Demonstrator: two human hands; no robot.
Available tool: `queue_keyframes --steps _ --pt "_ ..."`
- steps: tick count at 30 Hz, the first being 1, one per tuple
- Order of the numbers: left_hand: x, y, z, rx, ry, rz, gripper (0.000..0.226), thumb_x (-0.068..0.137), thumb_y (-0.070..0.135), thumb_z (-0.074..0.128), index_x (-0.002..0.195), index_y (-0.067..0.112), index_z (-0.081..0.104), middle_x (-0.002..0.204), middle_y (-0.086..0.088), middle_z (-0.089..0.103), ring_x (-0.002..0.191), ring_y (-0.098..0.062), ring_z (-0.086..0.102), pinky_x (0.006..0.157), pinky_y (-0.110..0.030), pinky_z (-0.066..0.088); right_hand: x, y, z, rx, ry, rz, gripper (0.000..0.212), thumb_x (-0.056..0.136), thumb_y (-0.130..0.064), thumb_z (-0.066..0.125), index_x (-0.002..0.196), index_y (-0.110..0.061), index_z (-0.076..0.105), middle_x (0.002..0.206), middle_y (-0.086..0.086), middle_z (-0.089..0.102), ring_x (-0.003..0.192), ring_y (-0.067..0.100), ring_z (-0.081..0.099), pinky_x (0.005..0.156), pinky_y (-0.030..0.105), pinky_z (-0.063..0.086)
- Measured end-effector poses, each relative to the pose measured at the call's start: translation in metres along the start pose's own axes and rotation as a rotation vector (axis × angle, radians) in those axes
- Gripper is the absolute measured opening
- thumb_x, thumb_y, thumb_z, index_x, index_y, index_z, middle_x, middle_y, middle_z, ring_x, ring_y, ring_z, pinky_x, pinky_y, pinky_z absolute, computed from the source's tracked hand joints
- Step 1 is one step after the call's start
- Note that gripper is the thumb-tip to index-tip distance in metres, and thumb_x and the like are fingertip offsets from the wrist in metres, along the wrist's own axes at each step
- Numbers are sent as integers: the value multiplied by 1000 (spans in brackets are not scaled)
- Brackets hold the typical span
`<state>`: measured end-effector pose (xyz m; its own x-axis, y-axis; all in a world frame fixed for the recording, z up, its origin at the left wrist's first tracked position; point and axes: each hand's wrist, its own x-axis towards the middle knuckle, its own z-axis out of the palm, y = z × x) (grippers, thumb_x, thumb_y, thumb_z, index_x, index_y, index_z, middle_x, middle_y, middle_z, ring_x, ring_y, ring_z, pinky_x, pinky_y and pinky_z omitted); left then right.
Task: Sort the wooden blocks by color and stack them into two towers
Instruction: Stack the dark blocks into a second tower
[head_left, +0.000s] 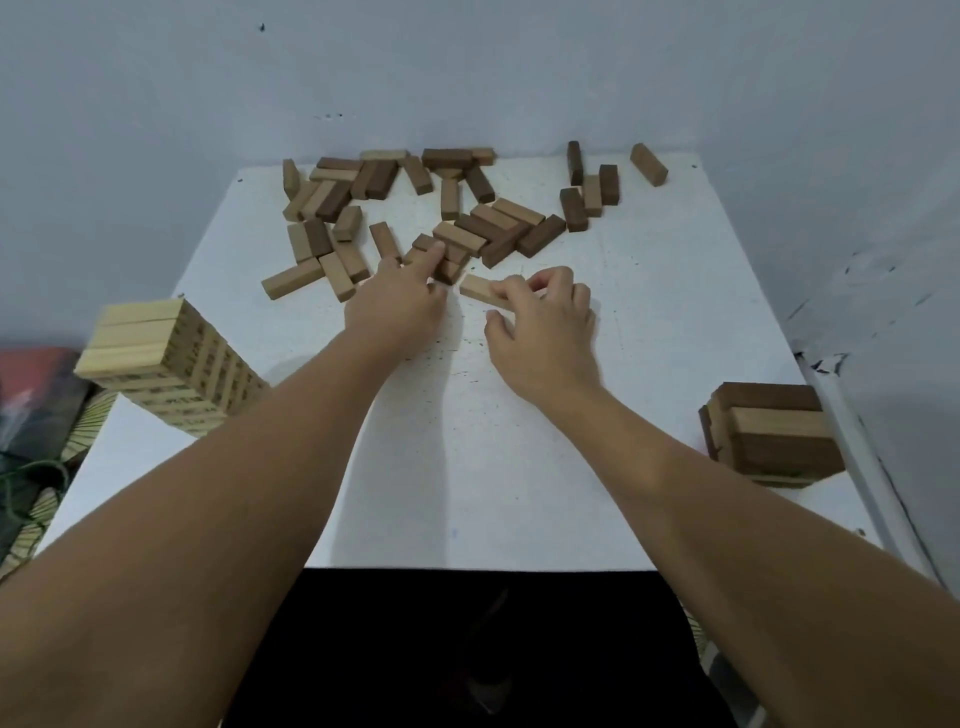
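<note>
Right hand (540, 332) pinches light block (480, 291) — tower (171, 364) print (unreadable).

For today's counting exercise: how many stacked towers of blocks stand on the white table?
2. A light tower stands at the table's left edge; a shorter, mostly dark tower stands at the right edge. Loose blocks lie unstacked at the back.
</note>
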<state>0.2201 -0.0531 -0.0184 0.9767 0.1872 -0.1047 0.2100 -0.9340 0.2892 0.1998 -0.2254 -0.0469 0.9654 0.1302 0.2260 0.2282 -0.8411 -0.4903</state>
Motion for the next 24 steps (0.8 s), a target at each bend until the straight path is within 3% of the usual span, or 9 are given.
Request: queue_keyframes --steps 5,11,14,16,20,24 --pt "-14 -6 3 -80 83 82 45 108 28 40 149 43 52 133 -12 41 126 -35 43 105 -47 43 -12 3 -5 -64 79 17 16 94 -31 58 110 -26 59 117 -1 50 108 25 47 104 44 30" --pt "-55 -24 9 -208 49 297 34 108 27 50 134 36 69 118 1 50 122 -31 46 109 -44 41 -43 6 -26 30 42 100 14 99 -35 49 103 -29 61 108 -9 55 107 19 48 107 45 21" --pt "-85 -31 11 -211 -9 350 38 102 34 48 132 36 71 124 7 55 124 -29 47 111 -46 39 -63 14 -35 32 21 84 14 101 -34 46 96 -30 57 96 -12 56 98 18 50 97 40 23" --pt "-105 -30 8 -250 -51 328 49 94 51 43 134 39 68 129 15 53 129 -23 43 115 -40 32 -75 21 -38 -4 15 43 11 102 -37 48 100 -32 58 97 -13 57 97 17 52 93 37 23" --pt "-135 -25 15 -309 23 323 50 87 58 74 133 39 68 136 18 54 131 -12 34 112 -31 27 -80 26 -43 42 11 102 21 102 -53 49 103 -34 59 97 -14 61 96 16 54 92 39 28" --pt "-145 -25 29 -382 118 332 52 82 55 81 129 38 71 143 18 51 136 -15 34 115 -33 28 -74 18 -44 96 -21 138 30 102 -57 43 101 -32 58 81 -14 65 90 14 61 92 39 27"
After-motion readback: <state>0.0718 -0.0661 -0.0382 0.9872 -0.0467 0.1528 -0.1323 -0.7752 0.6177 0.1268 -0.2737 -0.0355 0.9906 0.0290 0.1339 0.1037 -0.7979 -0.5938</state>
